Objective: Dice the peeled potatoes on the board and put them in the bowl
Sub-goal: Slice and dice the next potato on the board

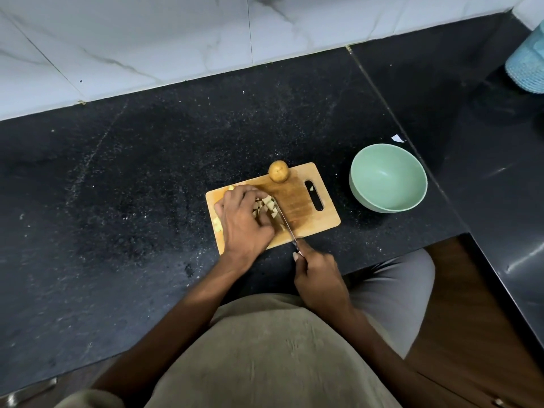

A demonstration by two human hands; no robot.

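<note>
A wooden cutting board [306, 201] lies on the black counter. My left hand [244, 219] is cupped over a heap of diced potato pieces [266, 206] in the board's middle, hiding part of it. My right hand [319, 278] grips the handle of a knife [284, 220] whose blade lies against the right side of the heap. A few more pieces [217, 224] sit at the board's left edge. One whole potato [278, 171] stands at the board's far edge. A pale green bowl [388, 178], with nothing inside, stands to the right of the board.
The black stone counter [147, 187] runs to a white marble wall at the back. A second counter section joins at the right, with a blue textured container [527, 63] at its far corner. A white scrap [397, 138] lies behind the bowl.
</note>
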